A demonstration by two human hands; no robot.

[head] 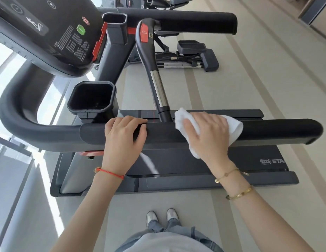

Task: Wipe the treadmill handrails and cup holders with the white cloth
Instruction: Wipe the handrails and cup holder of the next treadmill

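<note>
The near black handrail (278, 129) runs left to right across the middle of the view. My right hand (207, 133) presses the white cloth (235, 127) onto it, the cloth wrapped over the rail's top. My left hand (125, 137) grips the same rail a little to the left, fingers curled over its top. A square black cup holder (92, 100) sits just behind the rail at left. A second cup holder (115, 20) and the far handrail (200, 20) lie beyond the console.
The treadmill console (49, 31) with green and red buttons hangs at upper left. A centre bar (149, 57) with a red button and a chrome section slants down to the near rail. The treadmill deck (176, 180) lies below. Another exercise machine (193, 53) stands behind.
</note>
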